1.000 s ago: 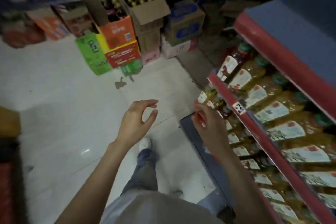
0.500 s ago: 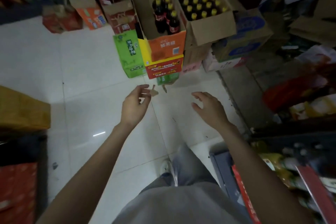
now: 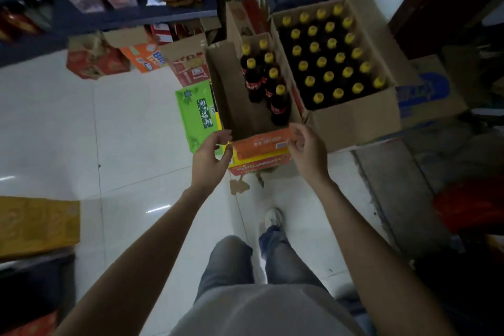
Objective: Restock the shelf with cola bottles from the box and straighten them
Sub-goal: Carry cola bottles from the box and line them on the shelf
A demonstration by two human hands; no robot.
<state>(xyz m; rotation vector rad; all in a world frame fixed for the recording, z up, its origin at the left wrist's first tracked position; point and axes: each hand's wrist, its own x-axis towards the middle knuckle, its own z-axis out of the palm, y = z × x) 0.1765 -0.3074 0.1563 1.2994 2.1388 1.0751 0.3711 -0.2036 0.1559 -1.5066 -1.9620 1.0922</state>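
A: Where's the cola relative to the hands?

B: Cola bottles (image 3: 268, 82) stand in the half-empty box (image 3: 234, 106), against its right wall. Both hands sit at the box's near edge, so the bottles lie ahead of them and slightly right.

A: Which hand's closer?

B: Right hand (image 3: 306, 151). The nearest bottle (image 3: 279, 102) is just beyond its fingertips; the left hand (image 3: 210, 154) is at the near left corner, across bare cardboard from the row.

A: Hand states?

B: Both loosely curled, holding nothing. Right fingers overlap the orange front panel (touching it or just over it, can't tell). Left looks clear of the box.

A: Bottle orientation?

B: Upright, long axis vertical, yellow caps up toward the camera. The row itself runs front to back along the wall.

A: So the next move?

B: Likely a right-hand reach forward and down onto the nearest cap or neck. The full box (image 3: 354, 117) beside it is untouched.
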